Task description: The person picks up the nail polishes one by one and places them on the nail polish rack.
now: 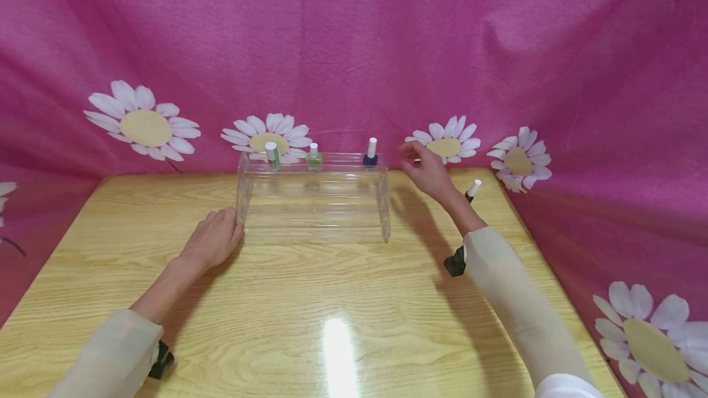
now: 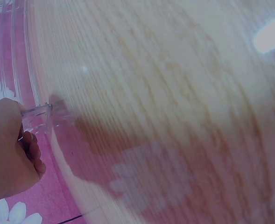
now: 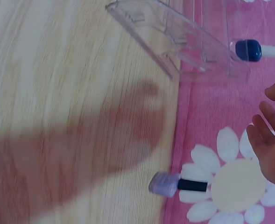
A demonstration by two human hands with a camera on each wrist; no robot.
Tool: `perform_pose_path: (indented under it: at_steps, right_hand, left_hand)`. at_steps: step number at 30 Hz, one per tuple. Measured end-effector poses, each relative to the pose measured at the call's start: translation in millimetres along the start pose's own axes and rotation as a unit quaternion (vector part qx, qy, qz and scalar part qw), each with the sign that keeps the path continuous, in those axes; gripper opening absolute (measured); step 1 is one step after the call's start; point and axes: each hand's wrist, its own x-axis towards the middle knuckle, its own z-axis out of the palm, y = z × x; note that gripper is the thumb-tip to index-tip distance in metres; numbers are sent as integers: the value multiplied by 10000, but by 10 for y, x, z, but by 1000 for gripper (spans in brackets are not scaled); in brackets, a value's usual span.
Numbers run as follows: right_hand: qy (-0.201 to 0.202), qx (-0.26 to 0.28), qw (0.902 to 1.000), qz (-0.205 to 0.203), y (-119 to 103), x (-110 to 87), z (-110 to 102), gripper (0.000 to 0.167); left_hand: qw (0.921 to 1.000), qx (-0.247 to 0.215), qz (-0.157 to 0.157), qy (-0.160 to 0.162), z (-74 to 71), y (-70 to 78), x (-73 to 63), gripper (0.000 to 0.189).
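Observation:
A clear acrylic tiered display rack [image 1: 315, 235] stands near the back of the table. My left hand [image 1: 217, 237] grips its left side edge; in the left wrist view that hand [image 2: 11, 144] has curled fingers at the clear panel. On the top tier are three white-capped nail polish bottles: green-labelled [image 1: 273, 157], light green [image 1: 314, 157] and dark blue [image 1: 370, 157]. My right hand [image 1: 426, 167] hovers just right of the dark blue bottle, fingers loosely bent and holding nothing. The right wrist view shows a lavender nail polish bottle [image 3: 164, 184] with a black cap standing below this hand.
A white-capped bottle [image 1: 473, 189] stands at the back right, its lower part behind my right forearm. Pink cloth [image 1: 354, 48] with daisies hangs behind the wooden table [image 1: 265, 324] and along its right side. Dark wrist devices [image 1: 455, 263] hang under both sleeves.

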Motion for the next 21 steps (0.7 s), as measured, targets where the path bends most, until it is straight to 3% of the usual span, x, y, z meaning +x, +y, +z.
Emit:
perform_pose_path:
  at_steps: [13,21]
  right_hand:
    - [614,-87,9980,131,150,-188,-302,32]
    - [683,-382,9964,329,304,-343,-479,32]
  left_hand:
    - [10000,-6,53,55,-16,1,-17,19]
    - [10000,-18,42,8,-25,10,-14,19]
